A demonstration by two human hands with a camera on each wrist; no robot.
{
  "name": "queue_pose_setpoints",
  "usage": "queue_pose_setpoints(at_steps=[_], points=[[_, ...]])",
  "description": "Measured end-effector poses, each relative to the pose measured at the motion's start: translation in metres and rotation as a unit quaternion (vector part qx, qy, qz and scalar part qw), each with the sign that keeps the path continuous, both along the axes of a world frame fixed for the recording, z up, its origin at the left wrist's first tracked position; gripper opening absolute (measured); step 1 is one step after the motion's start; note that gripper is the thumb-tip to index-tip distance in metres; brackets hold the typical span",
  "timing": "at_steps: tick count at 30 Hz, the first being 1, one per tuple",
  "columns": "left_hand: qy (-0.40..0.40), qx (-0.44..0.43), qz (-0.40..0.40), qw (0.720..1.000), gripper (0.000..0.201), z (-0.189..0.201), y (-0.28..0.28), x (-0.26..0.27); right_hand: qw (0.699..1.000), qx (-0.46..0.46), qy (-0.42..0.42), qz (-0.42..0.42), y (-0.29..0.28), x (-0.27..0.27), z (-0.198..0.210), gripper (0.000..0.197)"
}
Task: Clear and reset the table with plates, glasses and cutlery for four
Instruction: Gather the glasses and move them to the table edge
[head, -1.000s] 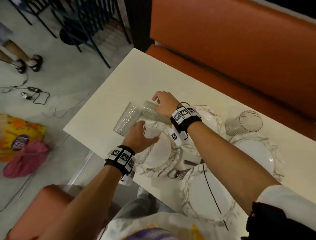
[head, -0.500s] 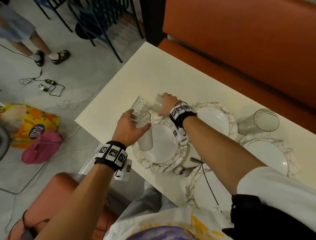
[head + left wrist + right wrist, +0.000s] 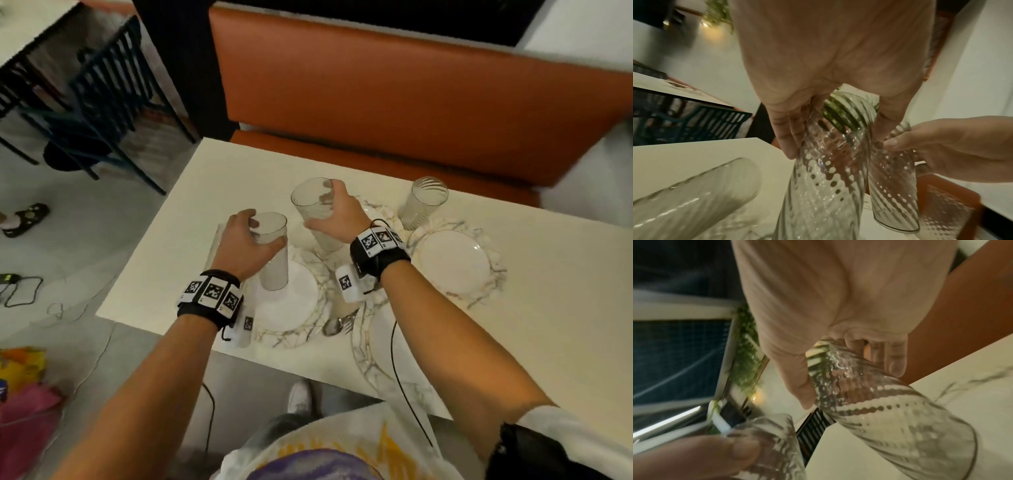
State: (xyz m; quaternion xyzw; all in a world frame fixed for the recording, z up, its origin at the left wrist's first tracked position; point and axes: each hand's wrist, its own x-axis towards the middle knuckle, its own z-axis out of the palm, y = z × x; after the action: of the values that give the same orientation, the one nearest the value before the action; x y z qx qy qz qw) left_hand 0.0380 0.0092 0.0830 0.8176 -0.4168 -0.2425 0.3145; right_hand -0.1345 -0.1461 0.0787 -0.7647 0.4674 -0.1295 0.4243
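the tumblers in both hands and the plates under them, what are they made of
The tumbler in the left hand and the one in the right hand: clear glass by the look, see-through, with glinting ribbed and dotted texture. Hard plastic cannot be ruled out. The plates: likely glazed ceramic, glossy white centres with marble-like veins on the rims. The cutlery: shiny, probably steel.

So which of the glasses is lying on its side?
The glass at the table's left edge, beyond the left hand, lies flat; two are held, one stands by the bench.
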Motion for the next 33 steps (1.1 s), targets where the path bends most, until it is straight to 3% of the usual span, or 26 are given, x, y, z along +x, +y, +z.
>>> queue_pose_setpoints(at_steps=[3, 8, 20, 29, 30, 33], points=[[0.01, -0.011, -0.058, 0.998, 0.09, 0.004, -0.013, -0.028, 0.995, 0.008, -0.055, -0.081, 0.024, -0.057, 0.011, 0.092], [0.026, -0.016, -0.156, 0.987, 0.089, 0.012, -0.041, -0.101, 0.977, -0.015, -0.078, -0.196, 0.058, -0.157, 0.017, 0.092], [0.07, 0.004, -0.345, 0.936, 0.098, 0.009, -0.128, -0.35, 0.89, -0.067, -0.042, -0.448, 0.064, -0.41, -0.009, 0.097], [0.032, 0.059, -0.384, 0.921, 0.098, -0.024, -0.21, -0.511, 0.863, -0.04, -0.017, -0.503, 0.0, -0.549, -0.046, 0.098], [0.029, 0.068, -0.378, 0.923, 0.098, -0.033, -0.236, -0.548, 0.86, -0.028, -0.006, -0.509, -0.027, -0.585, -0.056, 0.098], [0.005, 0.067, -0.387, 0.92, 0.096, -0.033, -0.246, -0.567, 0.86, -0.047, 0.002, -0.508, -0.037, -0.6, -0.063, 0.097]])
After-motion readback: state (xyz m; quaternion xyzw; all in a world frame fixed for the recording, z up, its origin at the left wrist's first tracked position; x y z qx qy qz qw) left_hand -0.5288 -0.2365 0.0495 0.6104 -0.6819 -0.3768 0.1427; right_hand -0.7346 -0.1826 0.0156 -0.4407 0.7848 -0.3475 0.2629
